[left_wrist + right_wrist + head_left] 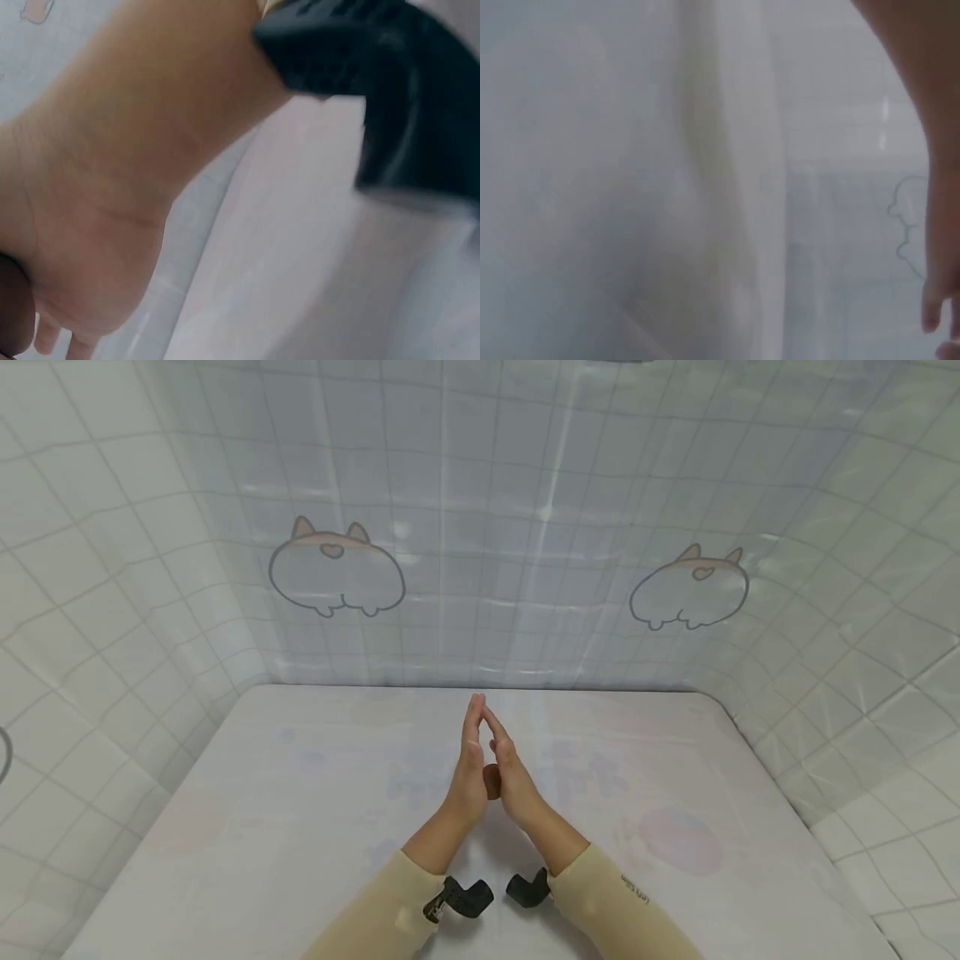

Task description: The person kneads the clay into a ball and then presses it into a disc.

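A small brown rounded lump [492, 782] is held between the two palms, over the table [315, 827]. My left hand [468, 777] lies against its left side and my right hand [518, 782] against its right side. Both hands have straight fingers that point away from me, with the fingertips meeting at the top. At the lower left of the left wrist view, part of the brown lump [15, 307] shows beside the left palm. Only an edge of the right hand [943, 247] appears in the right wrist view, where the lump is hidden.
Black wrist cameras [468, 898] stick out from both beige sleeves [382, 910]. A tiled-pattern curtain [480, 543] with cartoon outlines hangs behind the table's far edge and along both sides. Faint coloured prints mark the pale tabletop.
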A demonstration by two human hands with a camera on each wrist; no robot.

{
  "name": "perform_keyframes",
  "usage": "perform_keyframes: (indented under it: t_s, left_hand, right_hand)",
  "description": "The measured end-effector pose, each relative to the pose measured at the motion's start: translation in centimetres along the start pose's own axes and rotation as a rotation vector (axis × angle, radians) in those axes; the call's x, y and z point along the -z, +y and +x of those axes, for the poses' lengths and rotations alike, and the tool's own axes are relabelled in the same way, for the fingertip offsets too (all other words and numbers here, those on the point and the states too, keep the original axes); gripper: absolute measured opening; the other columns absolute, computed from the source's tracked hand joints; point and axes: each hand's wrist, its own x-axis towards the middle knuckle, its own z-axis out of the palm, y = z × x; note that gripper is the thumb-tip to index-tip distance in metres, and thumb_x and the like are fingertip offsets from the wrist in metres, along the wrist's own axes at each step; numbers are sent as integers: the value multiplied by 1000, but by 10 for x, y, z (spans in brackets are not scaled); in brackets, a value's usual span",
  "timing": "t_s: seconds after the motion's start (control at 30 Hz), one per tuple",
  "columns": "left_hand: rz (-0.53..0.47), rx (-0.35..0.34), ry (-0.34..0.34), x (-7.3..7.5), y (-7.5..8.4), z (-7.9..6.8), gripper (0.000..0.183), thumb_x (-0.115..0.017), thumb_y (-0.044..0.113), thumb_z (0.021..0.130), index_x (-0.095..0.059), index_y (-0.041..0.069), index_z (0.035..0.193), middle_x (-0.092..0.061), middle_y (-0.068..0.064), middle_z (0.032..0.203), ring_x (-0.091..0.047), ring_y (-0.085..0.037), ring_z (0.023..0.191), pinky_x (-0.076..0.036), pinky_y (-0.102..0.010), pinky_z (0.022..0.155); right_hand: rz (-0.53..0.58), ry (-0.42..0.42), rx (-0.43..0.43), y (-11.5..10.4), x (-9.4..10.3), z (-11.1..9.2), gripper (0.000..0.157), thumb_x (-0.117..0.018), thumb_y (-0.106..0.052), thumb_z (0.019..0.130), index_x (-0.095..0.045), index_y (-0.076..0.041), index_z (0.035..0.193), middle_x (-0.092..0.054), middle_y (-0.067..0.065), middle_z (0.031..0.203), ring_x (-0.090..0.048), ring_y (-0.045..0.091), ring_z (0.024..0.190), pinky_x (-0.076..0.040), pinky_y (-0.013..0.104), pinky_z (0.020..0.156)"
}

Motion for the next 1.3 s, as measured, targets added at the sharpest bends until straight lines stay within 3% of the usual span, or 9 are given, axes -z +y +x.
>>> perform_keyframes:
  t_s: [0.23,0.47,0.7,0.87,1.0,1.13,1.3]
  left_hand:
    - [8,55,93,10,-8,6,91,-9,77,96,-9,14,162,-3,-2,168,-11,-28,152,-11,-71,112]
    - [34,120,93,18,-10,10,87,-11,80,93,-12,25,162,-9,1,167,-12,-24,152,-11,-69,112]
    - [69,102,13,13,-20,3,83,-11,70,100,-8,13,161,-10,-8,167,-10,-29,152,-14,-66,115]
    - [86,88,-40,4,-24,-4,85,-10,71,99,-3,13,161,-6,-8,167,-4,-29,153,-10,-66,115]
    - [71,88,-77,-2,-21,-9,83,-8,71,99,-2,17,162,-4,-5,168,-6,-28,153,-10,-66,115]
    - [15,93,-121,-5,-14,-11,81,-6,70,100,-1,18,162,-2,-4,168,-9,-30,152,-10,-69,114]
    - [-106,80,-142,-5,-8,-11,79,-4,66,101,-2,15,162,-1,-8,168,-9,-36,152,-7,-68,114]
  right_hand:
    - [16,-81,38,-2,-7,-9,82,-3,-70,99,-10,-20,163,-8,2,168,-9,27,152,-15,59,117]
    - [65,-94,146,-6,-11,-13,82,-3,-66,102,-11,-12,162,-14,7,166,-9,26,153,-10,58,118]
    - [55,-5,197,-20,-5,-11,78,-4,-65,102,-8,-16,162,-20,18,164,-13,28,152,-11,57,118]
    - [35,78,189,-26,-1,-6,79,-6,-66,102,-9,-14,162,-18,12,165,-14,27,152,-12,55,119]
    - [65,125,137,-24,3,-2,79,-9,-69,101,-10,-19,162,-15,4,167,-12,25,152,-10,57,119]
    - [83,175,94,-21,8,3,74,-10,-68,102,-13,-25,162,-17,-1,166,-13,21,152,-9,54,120]
    - [114,173,98,-16,14,10,70,-8,-58,106,-12,-17,162,-14,4,167,-9,25,153,-7,55,120]
